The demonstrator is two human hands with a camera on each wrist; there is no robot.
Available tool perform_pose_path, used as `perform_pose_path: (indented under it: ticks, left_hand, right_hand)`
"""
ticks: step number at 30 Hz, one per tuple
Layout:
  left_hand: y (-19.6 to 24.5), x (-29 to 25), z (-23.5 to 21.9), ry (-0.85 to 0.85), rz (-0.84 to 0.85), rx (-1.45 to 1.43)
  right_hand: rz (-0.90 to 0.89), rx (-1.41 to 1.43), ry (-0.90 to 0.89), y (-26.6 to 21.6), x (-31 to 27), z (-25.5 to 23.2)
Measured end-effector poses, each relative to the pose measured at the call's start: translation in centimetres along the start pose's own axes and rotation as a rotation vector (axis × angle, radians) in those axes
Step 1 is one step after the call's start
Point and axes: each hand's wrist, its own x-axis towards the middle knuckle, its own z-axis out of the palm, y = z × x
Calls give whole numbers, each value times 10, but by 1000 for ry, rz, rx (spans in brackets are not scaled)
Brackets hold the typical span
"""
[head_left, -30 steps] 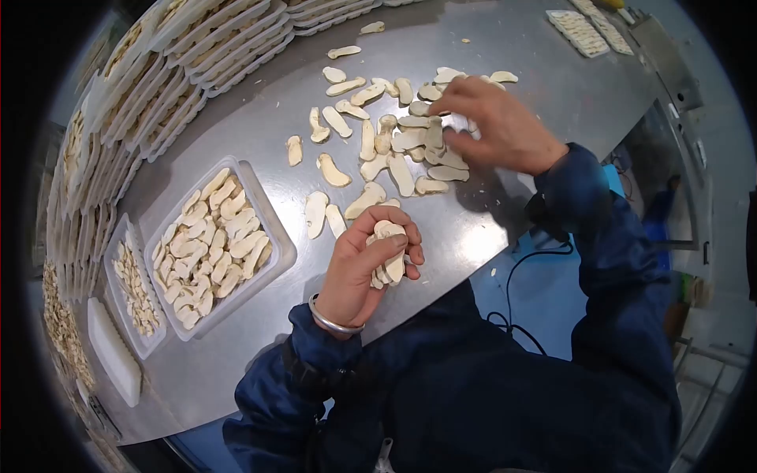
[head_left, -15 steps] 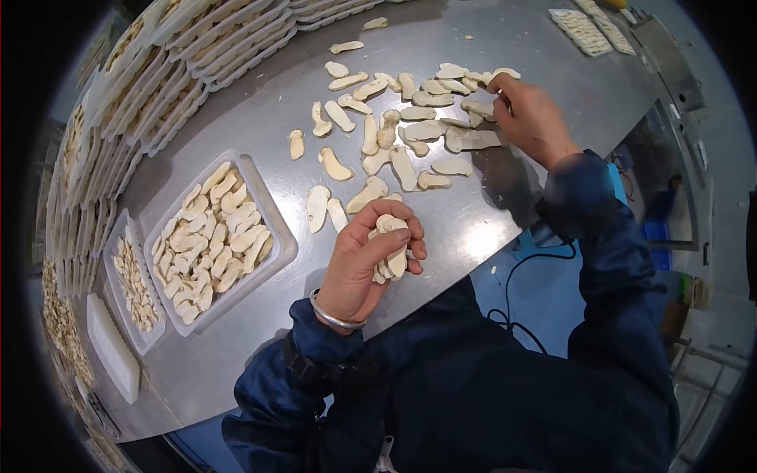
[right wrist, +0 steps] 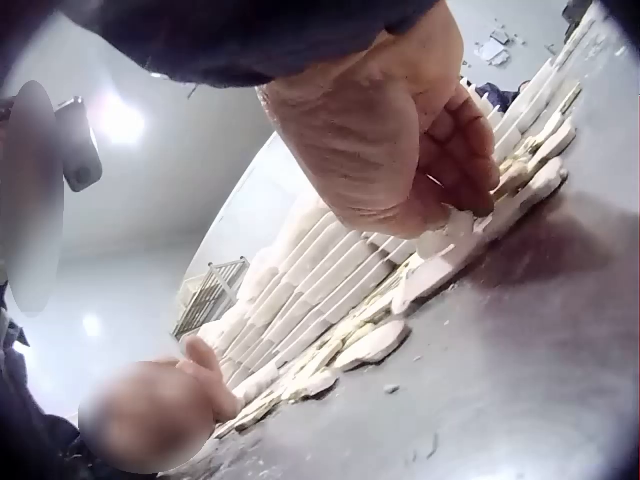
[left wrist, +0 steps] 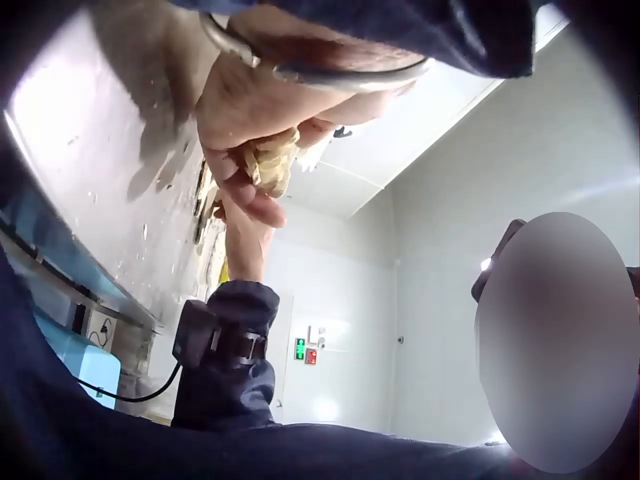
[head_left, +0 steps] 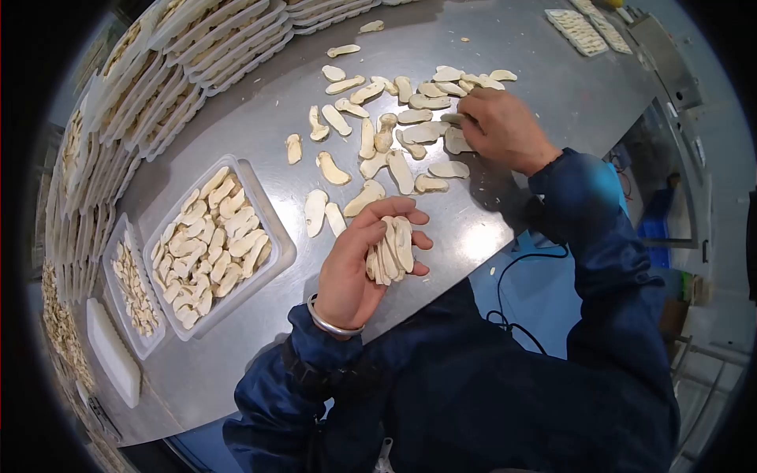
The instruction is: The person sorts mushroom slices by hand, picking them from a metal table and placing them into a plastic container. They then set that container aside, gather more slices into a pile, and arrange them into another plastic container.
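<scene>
The left hand (head_left: 364,264) is near the front edge of the shiny metal tabletop (head_left: 505,47). It holds a stack of pale mushroom slices (head_left: 389,248). The fingers curl round the stack, and the slices stand on their edges, side by side. In the left wrist view the same hand (left wrist: 245,140) has the slices (left wrist: 268,165) tucked in the palm. A silver bracelet (head_left: 331,323) sits on that wrist.

The right hand (head_left: 497,126) is farther back on the tabletop, at the right side of the loose slices (head_left: 371,134). Its fingers bend down onto a slice (head_left: 453,118) lying there. In the right wrist view this hand (right wrist: 400,140) has its fingers curled in tight, with the tips pressing on a slice (right wrist: 470,250) on the tabletop. I cannot tell if it has the slice pinched or only touches it.

Many more slices lie flat and spread out between the 2 hands and behind them. They are well apart from the stack in the left hand.

To the left stands a clear plastic tray (head_left: 272,225) full of slices. Just beside it is a smaller tray (head_left: 118,303) with smaller pieces. More filled trays (head_left: 197,47) are stacked along the back and the left side. Both arms wear dark blue sleeves (head_left: 599,229).
</scene>
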Motion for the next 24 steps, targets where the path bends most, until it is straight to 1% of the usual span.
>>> perform_pose_path:
  ticks: [1, 4, 7, 8, 11, 12, 15, 18, 21, 24]
  left_hand:
    - [0, 0, -1, -5, -3, 28]
    - [-2, 0, -4, -20, -5, 83]
    - [-3, 0, -7, -23, -12, 63]
    - [-3, 0, -6, -17, -10, 61]
    - [-4, 0, -4, 2, -6, 60]
    - [-3, 0, -2, 14, -7, 64]
    - [-3, -1, 2, 42, -20, 84]
    - [-1, -2, 2, 38, -35, 86]
    - [-2, -2, 2, 35, -39, 77]
    - [-1, -3, 1, 23, -40, 75]
  right_hand:
    - [10, 6, 28, 9, 0, 2]
    - [208, 76, 35, 31, -1, -6]
    - [117, -73, 211, 27, -11, -23]
    - [60, -78, 185, 25, -16, -27]
    - [31, 152, -75, 1, -31, -30]
    - [77, 196, -115, -13, -32, -32]
    - [72, 111, -4, -20, -36, -19]
    - [85, 97, -55, -19, -40, -17]
    - [7, 147, -40, -12, -49, -21]
    - [54, 21, -103, 7, -51, -36]
